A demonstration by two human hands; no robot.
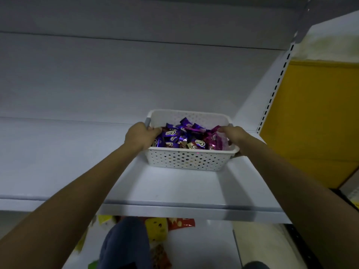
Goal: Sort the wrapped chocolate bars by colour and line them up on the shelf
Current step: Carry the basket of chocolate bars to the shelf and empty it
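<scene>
A white perforated basket [186,159] stands on the white shelf [174,189], towards its right end. It is heaped with wrapped chocolate bars [186,135], purple and dark blue ones on the left and pink ones [214,139] on the right. My left hand [138,135] grips the basket's left rim, fingers curled over the edge. My right hand [236,135] grips the right rim, fingers inside among the pink wrappers.
The shelf's back panel and an upper shelf [136,39] close the space above. A slotted upright [275,88] and a yellow wall [314,117] lie to the right. Snack packets [155,228] sit on a lower shelf below the front edge.
</scene>
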